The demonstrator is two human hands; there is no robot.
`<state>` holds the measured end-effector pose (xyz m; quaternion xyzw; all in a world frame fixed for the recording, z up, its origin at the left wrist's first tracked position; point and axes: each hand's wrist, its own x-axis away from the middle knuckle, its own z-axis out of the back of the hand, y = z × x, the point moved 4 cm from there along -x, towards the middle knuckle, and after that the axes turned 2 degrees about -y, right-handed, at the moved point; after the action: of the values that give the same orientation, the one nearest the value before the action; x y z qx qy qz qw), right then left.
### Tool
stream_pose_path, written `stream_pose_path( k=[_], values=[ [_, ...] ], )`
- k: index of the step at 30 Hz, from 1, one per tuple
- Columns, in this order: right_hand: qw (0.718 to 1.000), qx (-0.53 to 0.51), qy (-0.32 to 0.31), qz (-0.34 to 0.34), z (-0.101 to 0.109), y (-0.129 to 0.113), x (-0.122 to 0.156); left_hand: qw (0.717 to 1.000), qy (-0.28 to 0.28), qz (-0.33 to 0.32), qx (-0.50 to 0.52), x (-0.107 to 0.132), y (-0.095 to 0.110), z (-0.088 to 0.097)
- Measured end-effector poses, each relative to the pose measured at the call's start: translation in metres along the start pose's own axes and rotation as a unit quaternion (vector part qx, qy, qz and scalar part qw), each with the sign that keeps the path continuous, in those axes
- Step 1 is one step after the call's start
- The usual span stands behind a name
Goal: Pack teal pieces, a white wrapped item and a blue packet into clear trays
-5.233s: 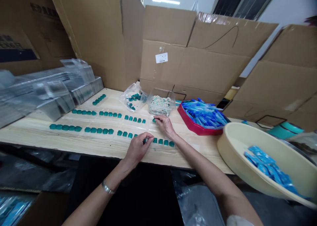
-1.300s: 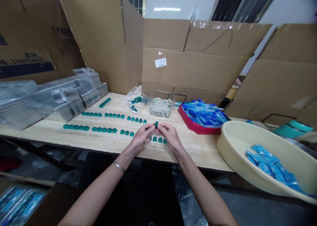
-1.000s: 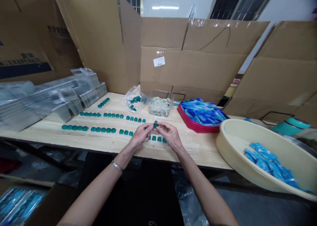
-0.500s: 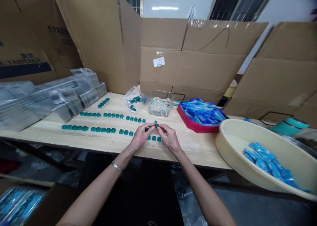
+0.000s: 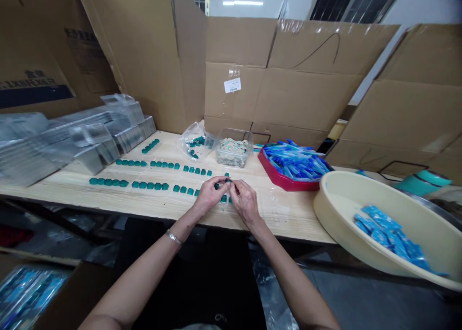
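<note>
Our L hand (image 5: 210, 195) and R hand (image 5: 245, 202) have come together, no longer spread apart along the front of the wooden tbl (image 5: 281, 219). Fingertips of both now meet in a tight pinch on a small teal block (image 5: 228, 185) (mostly hidden by the fingers, so we can't make out its shape), held up just over the front row of teal blocks (image 5: 144, 186). That row runs in from the left and ends under our hands. Another lone teal piece (image 5: 226, 174) sits just beyond the fingers, w/ a second row of teal blocks (image 5: 166, 165) behind it.

Nearby, straight ahead: a clear plastic bag (image 5: 195, 147) w/ more teal pieces, and a clear tub (image 5: 233, 157) of mixed pale bits. To the R, a red tray (image 5: 269, 171) holds blue packets, and a cream basin (image 5: 346, 195) holds more. To the L, stacked clear plastic trays (image 5: 97, 147) lie on the tbl, against cardboard boxes (image 5: 303, 94).
</note>
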<state>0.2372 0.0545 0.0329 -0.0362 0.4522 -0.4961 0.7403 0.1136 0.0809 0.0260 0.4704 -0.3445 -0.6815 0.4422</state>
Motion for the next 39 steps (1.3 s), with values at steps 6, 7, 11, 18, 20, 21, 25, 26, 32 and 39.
stream_pose_path(
  k=[6, 7, 11, 18, 20, 21, 25, 26, 32, 39],
  values=[
    [1.0, 0.026, 0.003, -0.009, -0.001, -0.002, 0.001, 0.997, 0.015, -0.015, -0.07, -0.004, 0.003, -0.002],
    [1.0, 0.029, 0.002, -0.01, -0.002, -0.002, 0.001, 0.998, 0.012, -0.002, -0.061, -0.006, 0.002, -0.002],
    [1.0, -0.008, -0.015, -0.026, -0.004, 0.004, -0.001, 0.997, 0.024, -0.009, -0.071, -0.009, -0.004, 0.001],
    [0.911, -0.322, -0.095, -0.238, -0.008, 0.027, -0.007, 0.97, -0.013, -0.14, -0.198, 0.002, -0.002, 0.002],
    [0.904, -0.336, -0.084, -0.25, -0.005, 0.028, -0.008, 0.967, -0.021, -0.145, -0.209, 0.003, -0.001, 0.0],
    [0.906, -0.333, -0.077, -0.25, -0.004, 0.029, -0.009, 0.967, -0.02, -0.143, -0.209, 0.003, -0.001, -0.001],
    [0.939, -0.269, -0.061, -0.205, 0.003, 0.044, -0.022, 0.971, -0.018, -0.114, -0.211, 0.003, -0.005, 0.001],
    [0.953, -0.236, -0.053, -0.181, 0.005, 0.051, -0.028, 0.97, -0.024, -0.105, -0.22, 0.003, -0.007, 0.002],
    [0.993, -0.004, -0.108, -0.051, -0.012, 0.085, -0.056, 0.967, -0.065, -0.058, -0.241, 0.01, -0.015, 0.005],
    [0.976, 0.134, -0.173, -0.01, -0.034, 0.082, -0.053, 0.999, -0.034, 0.022, -0.018, 0.006, -0.023, 0.01]
  ],
)
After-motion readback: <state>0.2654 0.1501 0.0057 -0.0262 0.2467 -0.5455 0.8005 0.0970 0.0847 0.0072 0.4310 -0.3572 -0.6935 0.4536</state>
